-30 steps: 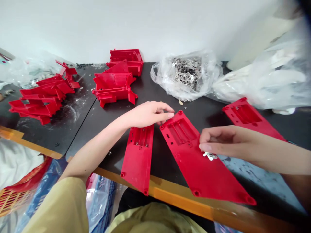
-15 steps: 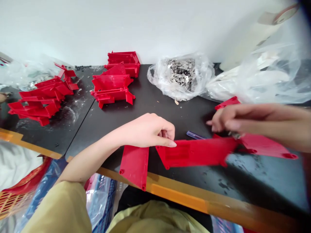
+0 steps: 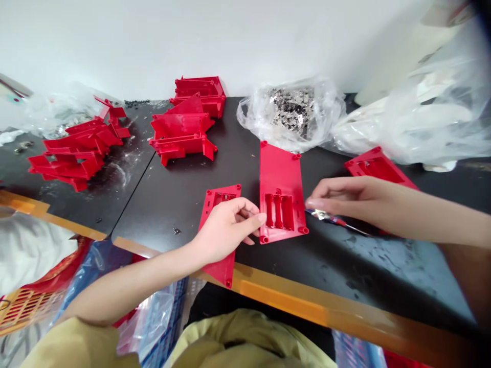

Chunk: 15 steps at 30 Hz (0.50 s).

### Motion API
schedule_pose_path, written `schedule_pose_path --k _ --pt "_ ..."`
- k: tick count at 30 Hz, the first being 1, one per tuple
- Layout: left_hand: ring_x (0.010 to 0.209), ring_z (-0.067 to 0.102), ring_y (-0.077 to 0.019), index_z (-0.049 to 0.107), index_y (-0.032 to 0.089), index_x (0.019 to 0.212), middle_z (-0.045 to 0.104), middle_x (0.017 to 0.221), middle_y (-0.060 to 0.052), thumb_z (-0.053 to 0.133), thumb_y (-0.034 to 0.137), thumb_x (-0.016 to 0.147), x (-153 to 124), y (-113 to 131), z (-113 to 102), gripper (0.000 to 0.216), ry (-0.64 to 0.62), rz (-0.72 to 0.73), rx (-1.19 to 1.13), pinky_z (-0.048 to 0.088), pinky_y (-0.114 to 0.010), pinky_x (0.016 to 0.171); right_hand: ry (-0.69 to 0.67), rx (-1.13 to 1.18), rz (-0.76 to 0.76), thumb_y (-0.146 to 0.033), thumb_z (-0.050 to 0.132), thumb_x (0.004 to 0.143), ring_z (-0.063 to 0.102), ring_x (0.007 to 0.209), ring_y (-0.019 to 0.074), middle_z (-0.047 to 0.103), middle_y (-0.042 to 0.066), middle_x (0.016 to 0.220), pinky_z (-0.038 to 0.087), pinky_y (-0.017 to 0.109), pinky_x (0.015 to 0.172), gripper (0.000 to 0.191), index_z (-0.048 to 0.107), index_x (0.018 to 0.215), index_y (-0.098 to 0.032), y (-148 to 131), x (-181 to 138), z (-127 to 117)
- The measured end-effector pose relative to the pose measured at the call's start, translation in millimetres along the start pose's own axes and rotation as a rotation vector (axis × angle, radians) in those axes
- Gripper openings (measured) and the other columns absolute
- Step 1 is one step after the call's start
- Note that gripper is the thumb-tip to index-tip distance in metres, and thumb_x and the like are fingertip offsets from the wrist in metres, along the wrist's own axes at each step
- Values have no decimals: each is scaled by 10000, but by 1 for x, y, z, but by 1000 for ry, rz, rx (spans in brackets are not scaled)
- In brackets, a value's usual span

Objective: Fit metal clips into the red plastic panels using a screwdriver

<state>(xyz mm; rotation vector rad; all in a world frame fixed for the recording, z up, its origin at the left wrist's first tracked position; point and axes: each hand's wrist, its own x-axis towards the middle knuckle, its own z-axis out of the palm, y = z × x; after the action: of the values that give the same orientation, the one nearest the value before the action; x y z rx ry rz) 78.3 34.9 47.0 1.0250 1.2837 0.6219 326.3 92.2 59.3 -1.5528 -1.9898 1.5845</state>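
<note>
My left hand [image 3: 232,225] pinches the lower left edge of a red plastic panel [image 3: 281,174]. This panel stands lengthwise on the dark table, its slotted battery compartment facing up near the bottom. Under my left wrist lies a second red panel [image 3: 219,266], partly covered. My right hand [image 3: 341,197] is closed just right of the held panel, with small silvery metal pieces [image 3: 319,214] at its fingertips. A screwdriver [image 3: 339,221] lies beneath that hand, its thin shaft pointing right. Beyond my right wrist rests another red panel [image 3: 379,166], partly hidden by the arm.
Red plastic parts are stacked at the back [image 3: 184,128] and at left [image 3: 80,148]. An open clear bag [image 3: 291,110] holds many small metal pieces. More plastic bags [image 3: 418,117] lie at right. Orange tape [image 3: 284,301] lines the table's front edge.
The held panel has turned from lying sideways to lengthwise, its compartment now facing me. My left hand has moved down, and my right hand has come left to the panel's side.
</note>
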Motion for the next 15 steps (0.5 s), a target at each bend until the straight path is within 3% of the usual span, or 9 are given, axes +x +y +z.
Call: schedule_pose_path --k 3,6,8,10,11,13,15 --pt "640 642 -97 533 173 802 601 677 39 614 245 886 -3 -6 1 138 -20 -28 27 535 -188 530 -74 168 48 -663 748 652 524 673 117 576 -12 702 453 245 653 479 635 741 -206 -12 10 16" --pt "576 628 -113 569 182 813 601 657 34 599 353 897 -2 -4 -7 192 -77 28 245 507 -213 493 -63 305 119 -632 813 559 590 718 142 614 1 719 510 270 706 511 626 732 -189 -7 16 23" --pt "540 601 -115 630 182 813 624 656 17 580 410 906 3 6 -20 251 -58 217 548 495 -244 536 -83 333 138 -606 811 581 613 708 149 641 17 719 528 279 697 496 627 752 -178 -2 19 26" --pt "731 652 -160 690 186 884 696 822 -36 581 379 910 11 20 -38 223 54 522 891 515 -297 703 -109 338 147 -567 815 602 620 682 142 657 25 714 536 272 666 470 629 769 -169 2 21 29" --pt "857 665 -192 697 191 990 714 941 -60 583 328 909 16 27 -48 196 42 616 1016 511 -329 789 -110 340 151 -548 823 601 620 670 136 656 21 707 536 262 646 460 628 768 -166 3 21 30" --pt "1103 628 -221 684 225 1121 683 1195 -80 611 258 890 27 39 -64 244 -232 707 1138 459 -367 962 -96 333 157 -521 839 588 613 651 125 641 6 683 535 247 612 450 624 758 -164 2 20 32" --pt "1307 510 -257 671 277 1181 550 1433 -81 662 235 856 35 46 -75 328 -429 627 1210 369 -417 1081 -83 308 170 -515 841 587 615 642 125 637 2 673 534 241 589 450 621 761 -164 1 18 32"
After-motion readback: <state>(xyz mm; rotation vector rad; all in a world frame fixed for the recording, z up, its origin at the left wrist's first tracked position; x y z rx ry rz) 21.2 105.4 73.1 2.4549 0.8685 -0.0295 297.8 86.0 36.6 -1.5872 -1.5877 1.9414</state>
